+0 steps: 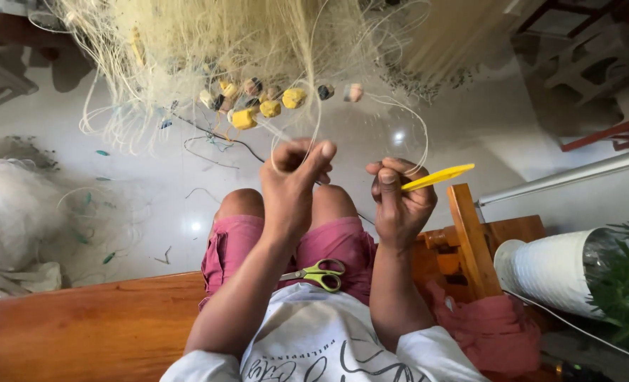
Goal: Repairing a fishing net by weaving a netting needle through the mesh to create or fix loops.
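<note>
Plainly, the left hand (pixel 293 180) is pinching the pale line (pixel 314 106) while the right hand (pixel 399 201) is gripping the yellow netting needle (pixel 438 176); slack looping between them is risking a snag on the fishing net (pixel 208 49), and the scissors (pixel 318 274) lying on the lap could be sliding off.

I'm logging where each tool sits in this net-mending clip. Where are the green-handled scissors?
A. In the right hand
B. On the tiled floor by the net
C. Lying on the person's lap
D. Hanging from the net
C: the scissors lie on the lap against the pink shorts, below both raised hands; the right hand holds a yellow netting needle instead.
</note>
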